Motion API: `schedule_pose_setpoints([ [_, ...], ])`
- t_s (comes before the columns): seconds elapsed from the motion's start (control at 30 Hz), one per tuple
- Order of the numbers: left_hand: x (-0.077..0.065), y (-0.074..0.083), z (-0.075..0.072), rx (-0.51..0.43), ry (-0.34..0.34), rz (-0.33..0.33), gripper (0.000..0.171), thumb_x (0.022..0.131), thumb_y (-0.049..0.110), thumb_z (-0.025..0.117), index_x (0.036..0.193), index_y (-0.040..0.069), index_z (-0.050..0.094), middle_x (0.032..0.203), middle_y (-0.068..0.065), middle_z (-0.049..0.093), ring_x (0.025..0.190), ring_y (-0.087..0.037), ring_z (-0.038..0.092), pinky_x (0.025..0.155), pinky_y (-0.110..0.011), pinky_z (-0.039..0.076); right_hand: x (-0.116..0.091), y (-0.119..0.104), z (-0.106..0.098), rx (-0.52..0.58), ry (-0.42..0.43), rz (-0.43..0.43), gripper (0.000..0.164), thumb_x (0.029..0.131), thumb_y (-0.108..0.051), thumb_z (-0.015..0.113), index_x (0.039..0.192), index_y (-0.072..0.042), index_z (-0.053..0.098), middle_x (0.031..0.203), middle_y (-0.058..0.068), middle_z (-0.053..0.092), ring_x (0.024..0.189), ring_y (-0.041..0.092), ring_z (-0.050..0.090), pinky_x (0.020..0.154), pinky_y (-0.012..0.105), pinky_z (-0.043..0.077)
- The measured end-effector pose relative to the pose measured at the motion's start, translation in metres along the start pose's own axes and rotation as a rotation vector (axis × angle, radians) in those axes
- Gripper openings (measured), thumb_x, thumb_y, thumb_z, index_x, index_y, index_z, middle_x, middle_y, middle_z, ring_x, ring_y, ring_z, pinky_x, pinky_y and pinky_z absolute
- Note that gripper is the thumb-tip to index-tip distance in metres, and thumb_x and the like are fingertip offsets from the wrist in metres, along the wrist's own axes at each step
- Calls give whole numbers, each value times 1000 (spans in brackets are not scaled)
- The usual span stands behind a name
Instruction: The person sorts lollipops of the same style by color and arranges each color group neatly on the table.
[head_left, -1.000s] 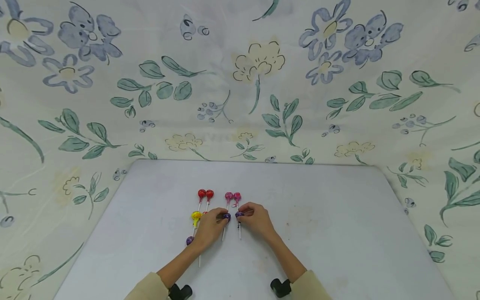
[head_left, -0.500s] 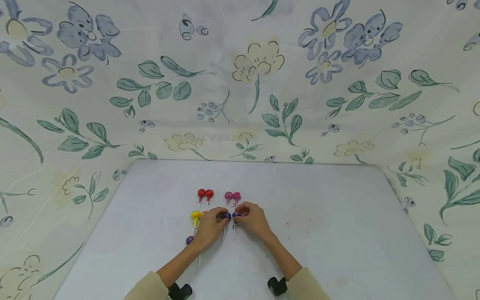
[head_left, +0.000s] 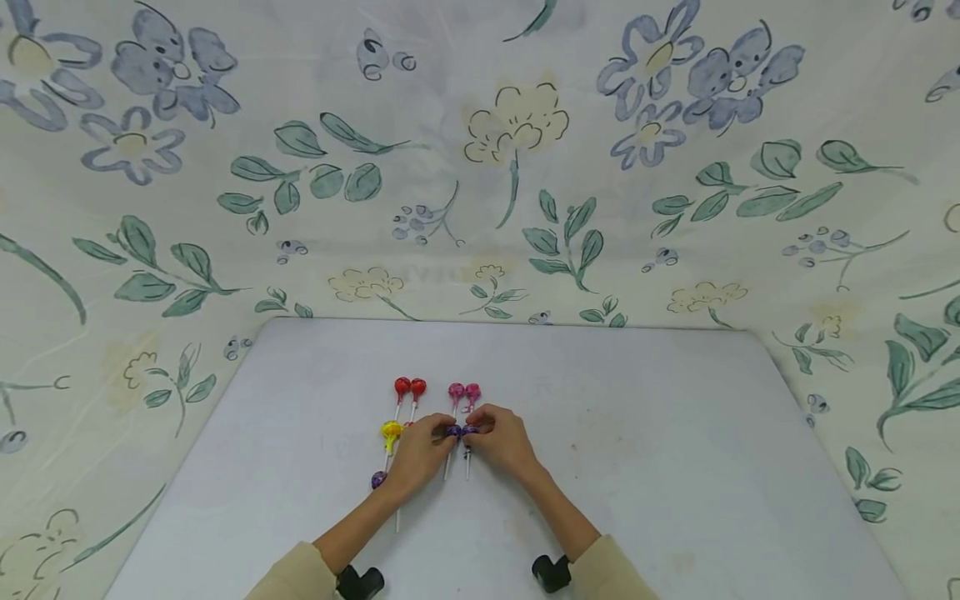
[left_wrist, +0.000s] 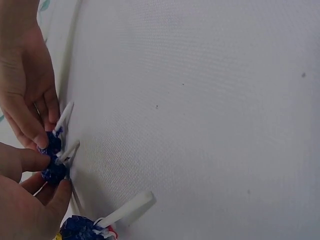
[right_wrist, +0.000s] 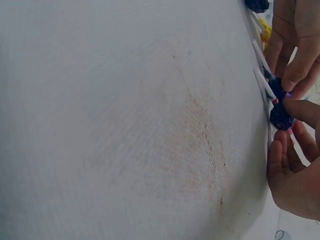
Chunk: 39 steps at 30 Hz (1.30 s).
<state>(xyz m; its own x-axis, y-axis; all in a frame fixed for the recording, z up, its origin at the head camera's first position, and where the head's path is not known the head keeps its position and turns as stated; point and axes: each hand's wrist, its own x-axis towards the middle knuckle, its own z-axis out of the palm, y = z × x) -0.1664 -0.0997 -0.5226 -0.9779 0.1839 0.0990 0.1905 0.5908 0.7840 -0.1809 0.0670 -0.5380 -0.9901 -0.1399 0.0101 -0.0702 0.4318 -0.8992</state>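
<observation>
Two purple-wrapped lollipops lie side by side on the white table, heads touching or nearly so, sticks toward the person. My left hand (head_left: pixel 423 450) pinches the head of the left purple lollipop (left_wrist: pixel 54 173) between thumb and fingers. Thumb and fingers of my right hand (head_left: pixel 506 443) pinch the right purple lollipop (right_wrist: pixel 281 118). Just beyond the hands, two pink lollipops (head_left: pixel 456 391) lie close together. Left of them are two red lollipops (head_left: pixel 402 387). A yellow lollipop (head_left: pixel 391 431) and another purple lollipop (head_left: pixel 378 480) lie by my left hand, which hides part of that group.
The white tabletop (head_left: pixel 675 458) stretches far to the right and left of the hands. A floral cloth (head_left: pixel 420 192) hangs behind and around it. Black wrist-camera mounts (head_left: pixel 551 573) stick out under the sleeves.
My right hand has moved slightly left with its purple lollipop, narrowing the gap to the one under my left hand. The left hand has stayed in place.
</observation>
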Motion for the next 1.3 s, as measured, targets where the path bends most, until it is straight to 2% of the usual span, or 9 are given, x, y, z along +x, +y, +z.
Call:
schedule_pose_setpoints([
  [0.4, -1, 0, 0, 10, -2, 8, 27, 88, -5, 70, 115, -6, 68, 109, -18, 70, 98, -31, 69, 87, -42, 56, -1, 0, -1, -16, -4, -1, 18, 81, -5, 80, 97, -6, 73, 84, -1, 68, 74, 10, 61, 67, 25, 52],
  [0.83, -2, 0, -1, -3, -25, -26, 31, 90, 0, 70, 121, -2, 67, 119, -19, 67, 105, -32, 67, 90, -44, 54, -1, -1, -4, -13, -17, 15, 22, 83, -6, 80, 103, -6, 72, 92, 3, 70, 80, 13, 65, 72, 27, 55],
  [1.3, -3, 1, -2, 8, -27, -17, 31, 90, 0, 70, 121, -3, 67, 121, -20, 66, 106, -33, 66, 92, -46, 53, -3, -2, -8, -20, -13, 13, 22, 81, -4, 81, 101, -3, 72, 92, 6, 71, 81, 17, 67, 73, 30, 56],
])
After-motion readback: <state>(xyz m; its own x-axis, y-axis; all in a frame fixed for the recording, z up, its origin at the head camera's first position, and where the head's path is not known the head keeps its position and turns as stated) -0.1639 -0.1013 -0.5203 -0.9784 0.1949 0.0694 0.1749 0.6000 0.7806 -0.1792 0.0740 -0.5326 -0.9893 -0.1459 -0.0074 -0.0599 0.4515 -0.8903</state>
